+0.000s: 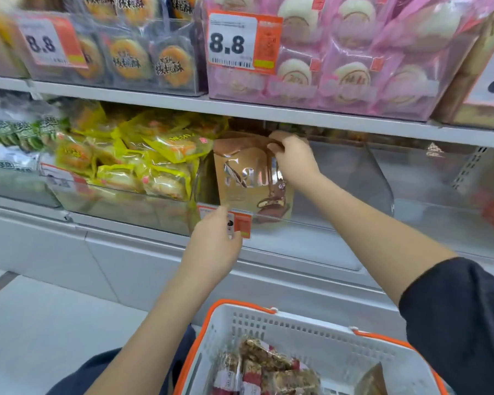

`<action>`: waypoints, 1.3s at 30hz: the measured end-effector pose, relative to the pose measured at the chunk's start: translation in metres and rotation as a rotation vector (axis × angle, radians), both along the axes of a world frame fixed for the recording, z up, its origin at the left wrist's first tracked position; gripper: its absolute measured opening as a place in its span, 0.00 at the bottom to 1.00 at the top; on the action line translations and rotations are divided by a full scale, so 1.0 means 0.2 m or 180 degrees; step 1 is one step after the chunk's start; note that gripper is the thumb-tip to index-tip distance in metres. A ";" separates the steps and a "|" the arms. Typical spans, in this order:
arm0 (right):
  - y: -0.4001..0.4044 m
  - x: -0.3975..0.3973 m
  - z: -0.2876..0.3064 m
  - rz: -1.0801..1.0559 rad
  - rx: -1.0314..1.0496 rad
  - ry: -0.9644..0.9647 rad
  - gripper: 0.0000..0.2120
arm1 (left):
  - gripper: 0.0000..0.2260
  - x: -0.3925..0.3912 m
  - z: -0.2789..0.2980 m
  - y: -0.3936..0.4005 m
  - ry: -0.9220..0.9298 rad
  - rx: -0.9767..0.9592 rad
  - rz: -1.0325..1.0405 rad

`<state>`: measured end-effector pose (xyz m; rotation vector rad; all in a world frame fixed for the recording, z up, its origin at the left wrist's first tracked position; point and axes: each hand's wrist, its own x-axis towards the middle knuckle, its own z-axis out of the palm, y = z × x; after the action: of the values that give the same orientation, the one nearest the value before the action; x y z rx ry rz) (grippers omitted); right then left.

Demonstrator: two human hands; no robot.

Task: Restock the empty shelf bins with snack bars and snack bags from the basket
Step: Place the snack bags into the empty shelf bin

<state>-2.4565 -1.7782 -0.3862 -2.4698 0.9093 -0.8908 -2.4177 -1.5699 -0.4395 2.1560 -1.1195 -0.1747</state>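
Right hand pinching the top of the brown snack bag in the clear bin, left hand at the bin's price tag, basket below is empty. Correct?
Not quite: the basket is not empty. The head view shows snack bars in it. The rest holds: the right hand pinches the top of the brown snack bag in the clear bin, and the left hand is at the bin's price tag.

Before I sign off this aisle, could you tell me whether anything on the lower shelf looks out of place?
Nothing looks damaged or spilled. The brown snack bag stands alone and slightly tilted in its clear bin, gripped at the top by the right hand. The left hand rests at the bin's price tag.
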 end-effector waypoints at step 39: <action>0.82 -1.55 -0.99 -0.1816 0.2567 -0.0001 0.07 | 0.34 -1.26 -1.03 0.23 0.0567 0.0222 -0.1914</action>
<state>-2.7661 -1.6148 -0.5843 -1.5395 1.6230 -0.5101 -2.6704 -1.5243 -0.6463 1.7575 -1.6393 -0.6675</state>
